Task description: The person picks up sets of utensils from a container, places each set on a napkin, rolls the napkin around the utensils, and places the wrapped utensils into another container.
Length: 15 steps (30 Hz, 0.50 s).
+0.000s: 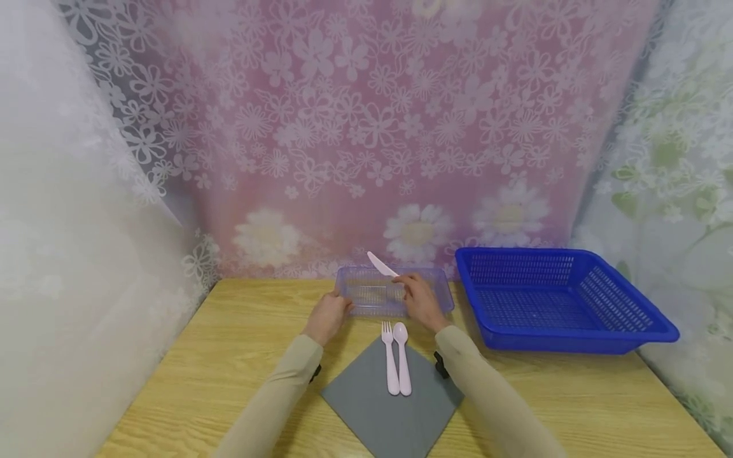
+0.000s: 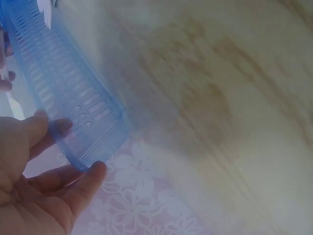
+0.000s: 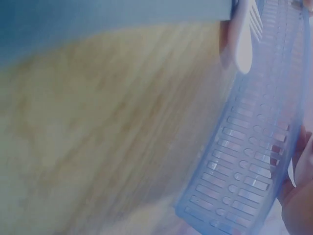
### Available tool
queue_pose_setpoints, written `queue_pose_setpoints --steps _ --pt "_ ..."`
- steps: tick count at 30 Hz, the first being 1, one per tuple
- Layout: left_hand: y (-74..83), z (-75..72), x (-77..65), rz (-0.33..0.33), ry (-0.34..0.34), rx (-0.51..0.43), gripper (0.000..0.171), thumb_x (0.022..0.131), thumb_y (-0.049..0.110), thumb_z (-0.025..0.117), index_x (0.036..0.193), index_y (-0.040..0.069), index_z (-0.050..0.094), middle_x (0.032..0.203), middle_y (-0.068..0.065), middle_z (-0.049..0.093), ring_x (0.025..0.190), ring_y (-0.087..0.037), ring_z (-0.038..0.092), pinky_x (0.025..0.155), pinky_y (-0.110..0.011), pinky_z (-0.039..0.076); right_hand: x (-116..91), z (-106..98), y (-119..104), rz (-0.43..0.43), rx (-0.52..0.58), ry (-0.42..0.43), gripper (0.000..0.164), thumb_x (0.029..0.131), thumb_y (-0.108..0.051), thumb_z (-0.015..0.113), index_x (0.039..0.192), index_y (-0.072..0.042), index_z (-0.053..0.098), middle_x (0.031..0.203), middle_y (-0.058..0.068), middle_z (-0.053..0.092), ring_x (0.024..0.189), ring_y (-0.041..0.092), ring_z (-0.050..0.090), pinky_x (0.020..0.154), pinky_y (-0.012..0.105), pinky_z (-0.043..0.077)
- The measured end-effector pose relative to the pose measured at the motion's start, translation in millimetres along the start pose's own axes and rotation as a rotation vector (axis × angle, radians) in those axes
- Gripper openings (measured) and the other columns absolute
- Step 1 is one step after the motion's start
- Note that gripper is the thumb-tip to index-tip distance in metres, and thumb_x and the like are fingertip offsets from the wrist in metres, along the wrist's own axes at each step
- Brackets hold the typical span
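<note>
A pale pink plastic knife [image 1: 380, 264] is pinched in my right hand [image 1: 420, 302], its blade pointing up and left over a small clear bluish plastic basket [image 1: 366, 310]. My left hand [image 1: 328, 316] grips that basket at its left end, with fingers on the rim; the left wrist view shows thumb and fingers around its corner [image 2: 90, 159]. In front of the basket lie a matching fork [image 1: 390, 362] and spoon [image 1: 403, 359], side by side on a grey folded cloth [image 1: 366, 401], their heads toward the basket.
To the right stands a large blue slotted plastic basket [image 1: 567, 334] with nothing seen in it. Wooden tabletop [image 1: 189, 381] lies under everything. Flowered curtains [image 1: 378, 140] hang along the back and both sides.
</note>
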<state>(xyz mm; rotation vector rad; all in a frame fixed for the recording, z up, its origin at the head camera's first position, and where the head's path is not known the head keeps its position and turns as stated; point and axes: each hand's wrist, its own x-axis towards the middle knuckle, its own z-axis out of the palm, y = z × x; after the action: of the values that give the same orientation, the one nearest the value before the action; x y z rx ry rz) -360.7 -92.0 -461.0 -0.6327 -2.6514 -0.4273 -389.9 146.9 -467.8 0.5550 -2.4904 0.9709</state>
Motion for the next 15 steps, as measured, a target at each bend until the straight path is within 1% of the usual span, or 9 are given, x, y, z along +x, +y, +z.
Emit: queue_pose_setpoints --steps 3,6,8,11,13,15 --pt "-1.1 1.1 -1.3 0.004 -0.012 0.009 0.018 0.096 0.015 0.064 0.080 0.007 0.071 0.084 -0.015 0.071 0.087 -0.035 0.069 0.076 -0.043 0.058 -5 0 -2 -0.016 0.004 -0.010 0.040 0.092 0.012 0.050 0.121 -0.009 0.068 0.112 0.011 0.060 0.083 0.021 0.057 0.074 0.037 0.050" --pt "-2.5 1.9 -1.6 -0.018 -0.035 -0.002 0.018 0.096 0.017 0.064 0.082 0.008 0.072 0.098 -0.019 0.072 0.104 -0.042 0.065 0.085 -0.049 0.056 -10 0 -5 -0.044 -0.009 -0.022 0.042 0.092 0.012 0.050 0.123 -0.011 0.067 0.108 0.008 0.058 0.075 0.015 0.053 0.066 0.028 0.046" --pt "-3.8 2.7 -0.6 -0.028 -0.043 -0.004 0.018 0.096 0.018 0.064 0.082 0.009 0.072 0.105 -0.020 0.071 0.112 -0.046 0.061 0.090 -0.052 0.054 -13 0 -7 -0.062 -0.008 -0.017 0.041 0.093 0.011 0.050 0.123 -0.012 0.067 0.104 0.007 0.057 0.071 0.012 0.048 0.061 0.025 0.042" --pt "-5.7 3.4 1.1 -0.027 -0.045 -0.007 0.019 0.097 0.018 0.063 0.081 0.009 0.071 0.108 -0.021 0.070 0.118 -0.047 0.057 0.096 -0.054 0.050 -15 -1 -11 -0.094 -0.002 0.006 0.038 0.095 0.008 0.050 0.121 -0.012 0.068 0.099 0.009 0.058 0.068 0.010 0.045 0.059 0.023 0.039" --pt "-7.0 3.2 1.6 -0.016 -0.025 0.006 0.019 0.096 0.019 0.064 0.081 0.010 0.070 0.109 -0.020 0.070 0.119 -0.045 0.057 0.097 -0.054 0.050 -16 -2 -15 -0.113 0.005 0.023 0.035 0.096 0.006 0.051 0.119 -0.011 0.070 0.097 0.010 0.060 0.065 0.010 0.043 0.057 0.023 0.038" --pt "-8.2 2.3 1.3 -0.008 0.002 0.018 0.017 0.096 0.021 0.064 0.084 0.010 0.072 0.113 -0.020 0.069 0.120 -0.043 0.057 0.098 -0.053 0.050 -17 -3 -19 -0.137 0.005 0.032 0.033 0.095 0.004 0.052 0.117 -0.012 0.070 0.099 0.010 0.064 0.060 0.010 0.043 0.056 0.023 0.039"
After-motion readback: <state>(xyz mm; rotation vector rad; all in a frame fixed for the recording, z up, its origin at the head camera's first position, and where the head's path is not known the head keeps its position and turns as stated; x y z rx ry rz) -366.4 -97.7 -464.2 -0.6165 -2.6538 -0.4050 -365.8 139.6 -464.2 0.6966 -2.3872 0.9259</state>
